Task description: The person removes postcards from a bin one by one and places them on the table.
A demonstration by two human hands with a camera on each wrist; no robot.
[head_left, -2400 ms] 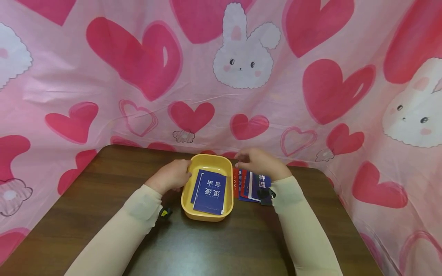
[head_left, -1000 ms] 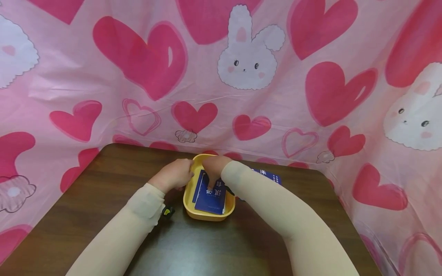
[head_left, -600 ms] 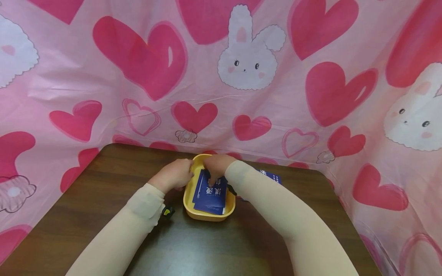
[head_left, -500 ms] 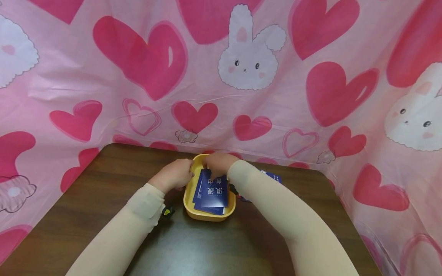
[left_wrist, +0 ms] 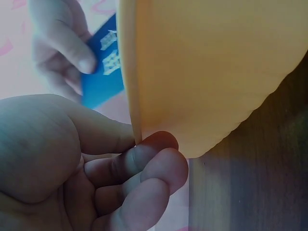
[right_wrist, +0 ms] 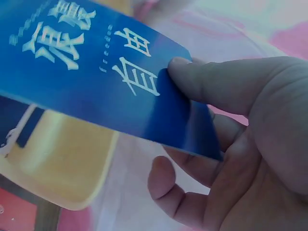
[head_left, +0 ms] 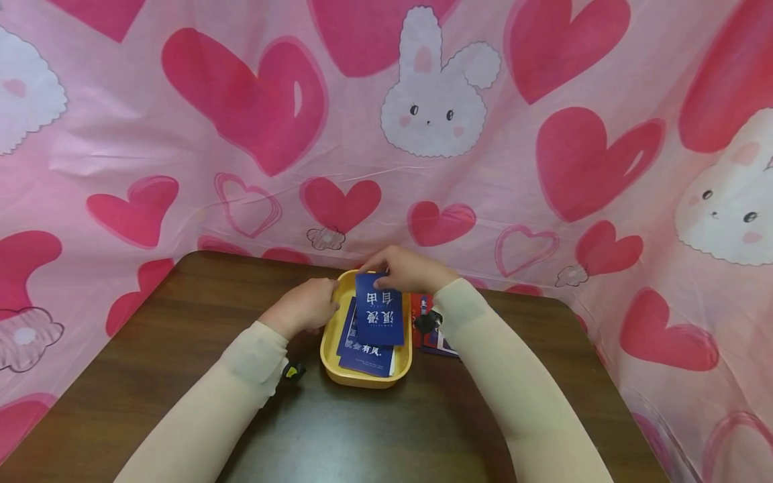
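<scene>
My right hand (head_left: 410, 268) pinches the end of a blue card (head_left: 379, 315) with white characters, thumb on its printed face in the right wrist view. The card is raised over a yellow plastic tray (head_left: 326, 359). More blue cards (head_left: 366, 362) lie in the tray beneath it. At the tray's left side my left hand (head_left: 309, 305) grips the rim, with the thumb (left_wrist: 103, 132) inside and curled fingers against the outer wall in the left wrist view.
Red and blue cards (head_left: 417, 312) lie on the brown wooden table (head_left: 338, 436) right of the tray, partly hidden by the right wrist. A pink curtain (head_left: 356, 161) with hearts and rabbits hangs behind the table.
My right hand reached from the right into the tray, took the top blue card and lifted it up and back. The cards beneath now show. My left hand kept its grip on the rim.
</scene>
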